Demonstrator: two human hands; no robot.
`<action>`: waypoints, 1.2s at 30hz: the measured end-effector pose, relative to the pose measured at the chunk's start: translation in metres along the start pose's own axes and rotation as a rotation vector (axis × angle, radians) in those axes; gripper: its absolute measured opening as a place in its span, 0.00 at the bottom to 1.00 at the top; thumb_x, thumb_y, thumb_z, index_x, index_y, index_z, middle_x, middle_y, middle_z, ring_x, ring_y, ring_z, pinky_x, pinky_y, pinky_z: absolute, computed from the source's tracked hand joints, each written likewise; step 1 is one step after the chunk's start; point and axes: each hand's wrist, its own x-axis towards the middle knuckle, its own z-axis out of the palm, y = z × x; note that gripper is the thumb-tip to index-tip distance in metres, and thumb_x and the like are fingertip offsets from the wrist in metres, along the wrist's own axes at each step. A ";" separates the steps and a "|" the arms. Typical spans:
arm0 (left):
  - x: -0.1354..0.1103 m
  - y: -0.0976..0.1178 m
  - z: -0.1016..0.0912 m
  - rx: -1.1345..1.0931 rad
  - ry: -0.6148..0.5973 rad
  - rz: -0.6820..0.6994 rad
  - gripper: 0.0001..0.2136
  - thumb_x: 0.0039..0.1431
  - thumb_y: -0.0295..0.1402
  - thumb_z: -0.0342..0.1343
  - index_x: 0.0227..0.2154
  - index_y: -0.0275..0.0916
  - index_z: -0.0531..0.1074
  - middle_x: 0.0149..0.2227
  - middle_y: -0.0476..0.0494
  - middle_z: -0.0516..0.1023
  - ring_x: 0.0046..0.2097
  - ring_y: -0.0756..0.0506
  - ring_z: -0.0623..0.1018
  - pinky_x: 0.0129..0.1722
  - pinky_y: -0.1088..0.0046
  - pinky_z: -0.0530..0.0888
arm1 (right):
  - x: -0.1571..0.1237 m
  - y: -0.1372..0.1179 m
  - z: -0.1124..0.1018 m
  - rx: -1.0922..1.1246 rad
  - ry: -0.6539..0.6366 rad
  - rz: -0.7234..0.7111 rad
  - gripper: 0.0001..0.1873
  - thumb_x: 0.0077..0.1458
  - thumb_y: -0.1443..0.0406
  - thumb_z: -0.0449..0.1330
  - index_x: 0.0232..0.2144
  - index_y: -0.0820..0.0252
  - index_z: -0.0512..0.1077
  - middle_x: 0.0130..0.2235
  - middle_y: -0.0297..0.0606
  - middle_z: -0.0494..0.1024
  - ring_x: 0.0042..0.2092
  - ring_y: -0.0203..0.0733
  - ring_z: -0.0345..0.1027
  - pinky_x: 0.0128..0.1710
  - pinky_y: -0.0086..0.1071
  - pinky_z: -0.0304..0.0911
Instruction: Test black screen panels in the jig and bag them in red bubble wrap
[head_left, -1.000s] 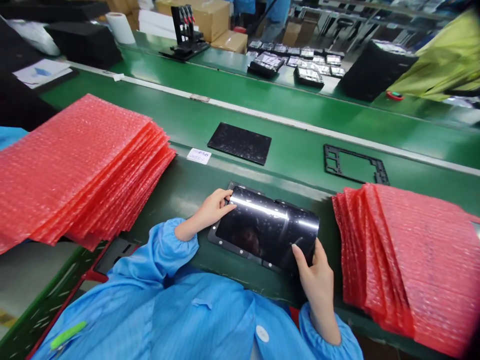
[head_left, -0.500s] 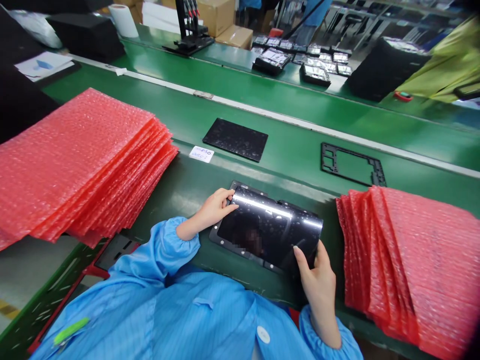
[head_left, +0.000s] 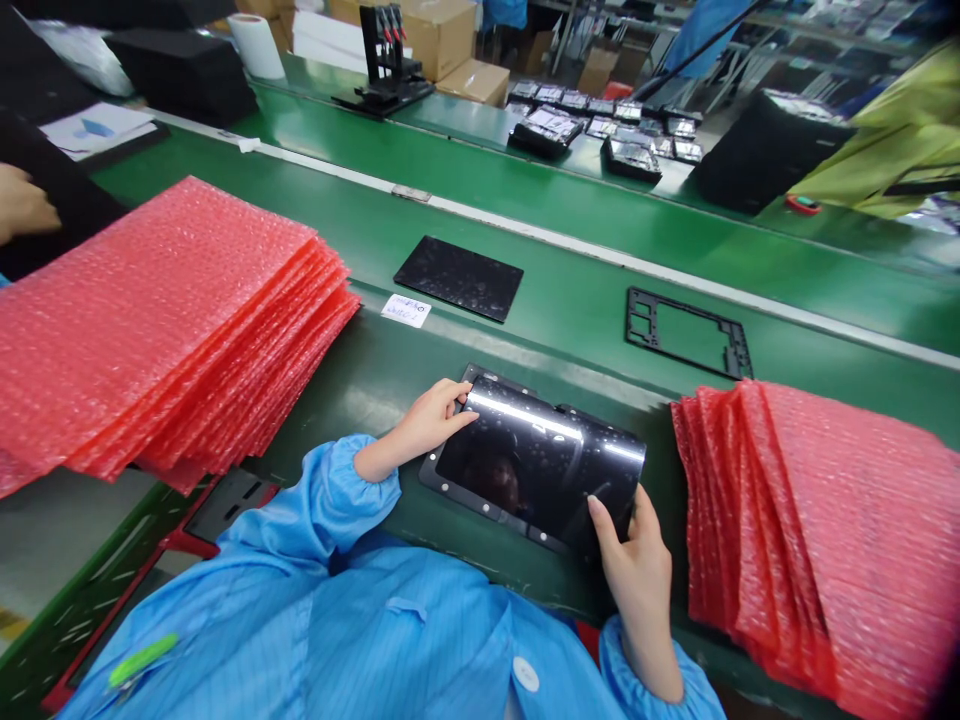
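A glossy black screen panel [head_left: 525,465], bowed upward and speckled on its surface, rests over a dark flat plate [head_left: 487,508] with round silvery dots along its edge. My left hand [head_left: 431,420] pinches the panel's upper left corner between thumb and fingers. At the right end my right hand [head_left: 637,550] grips the edge, thumb on top and fingers behind. How far the panel touches the plate below cannot be told.
Red bubble-wrap bags are piled at left [head_left: 165,320] and right [head_left: 847,530]. On the green belt lie a black panel [head_left: 459,278], a black frame [head_left: 641,335] and, nearer me, a white label [head_left: 406,310]. A co-worker's hand [head_left: 24,205] shows at far left.
A co-worker's hand has come into view at the left edge. The black panel and the frame on the belt have shifted slightly left. Both my hands keep their hold, almost still.
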 end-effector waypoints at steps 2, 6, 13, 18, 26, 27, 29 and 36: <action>0.000 0.000 0.000 0.016 -0.001 0.000 0.17 0.59 0.39 0.57 0.49 0.37 0.73 0.34 0.49 0.68 0.29 0.50 0.68 0.35 0.70 0.70 | 0.000 0.000 0.000 -0.005 -0.003 0.002 0.44 0.53 0.42 0.58 0.63 0.60 0.62 0.45 0.46 0.81 0.43 0.57 0.77 0.41 0.44 0.70; -0.002 0.003 0.000 0.063 -0.003 0.001 0.18 0.60 0.39 0.56 0.51 0.37 0.72 0.36 0.47 0.70 0.31 0.48 0.71 0.36 0.69 0.71 | 0.000 0.003 0.001 -0.021 0.025 -0.040 0.44 0.53 0.41 0.58 0.63 0.61 0.62 0.44 0.46 0.82 0.44 0.57 0.77 0.41 0.42 0.70; -0.018 0.013 0.008 0.635 0.043 0.075 0.20 0.67 0.39 0.46 0.59 0.37 0.64 0.49 0.37 0.72 0.46 0.41 0.75 0.36 0.70 0.72 | 0.002 0.010 0.000 -0.086 -0.009 -0.099 0.42 0.55 0.42 0.56 0.63 0.63 0.62 0.43 0.47 0.82 0.43 0.54 0.77 0.42 0.40 0.69; -0.021 0.009 0.013 0.766 0.033 0.129 0.19 0.69 0.39 0.43 0.57 0.39 0.66 0.46 0.38 0.73 0.44 0.43 0.76 0.30 0.73 0.70 | 0.007 0.007 -0.002 -0.167 -0.042 -0.110 0.42 0.57 0.42 0.53 0.62 0.64 0.63 0.35 0.44 0.82 0.35 0.53 0.78 0.35 0.38 0.69; -0.018 0.020 0.010 0.858 -0.036 0.095 0.19 0.69 0.37 0.42 0.57 0.38 0.68 0.45 0.36 0.73 0.43 0.41 0.76 0.27 0.72 0.69 | 0.015 0.004 -0.011 -0.630 -0.101 -0.213 0.42 0.60 0.41 0.47 0.62 0.67 0.62 0.20 0.38 0.75 0.24 0.53 0.74 0.23 0.36 0.63; -0.018 0.022 0.009 0.899 -0.046 0.104 0.19 0.69 0.36 0.42 0.58 0.37 0.67 0.44 0.36 0.74 0.43 0.41 0.76 0.27 0.72 0.69 | 0.018 0.005 -0.012 -0.682 -0.074 -0.267 0.40 0.60 0.41 0.49 0.61 0.66 0.64 0.23 0.41 0.77 0.27 0.53 0.75 0.24 0.36 0.64; -0.018 0.025 0.008 0.974 -0.060 0.127 0.20 0.69 0.34 0.41 0.58 0.36 0.67 0.43 0.36 0.75 0.43 0.41 0.76 0.28 0.71 0.70 | 0.025 0.006 -0.016 -0.695 -0.029 -0.412 0.35 0.59 0.43 0.53 0.59 0.61 0.68 0.35 0.48 0.81 0.36 0.54 0.76 0.29 0.38 0.68; -0.016 0.026 0.004 1.102 -0.031 0.270 0.21 0.69 0.32 0.39 0.56 0.33 0.71 0.44 0.32 0.77 0.44 0.35 0.75 0.35 0.62 0.73 | 0.042 -0.003 -0.027 -0.583 -0.101 -0.624 0.29 0.55 0.51 0.64 0.55 0.58 0.72 0.59 0.46 0.72 0.55 0.58 0.65 0.53 0.51 0.62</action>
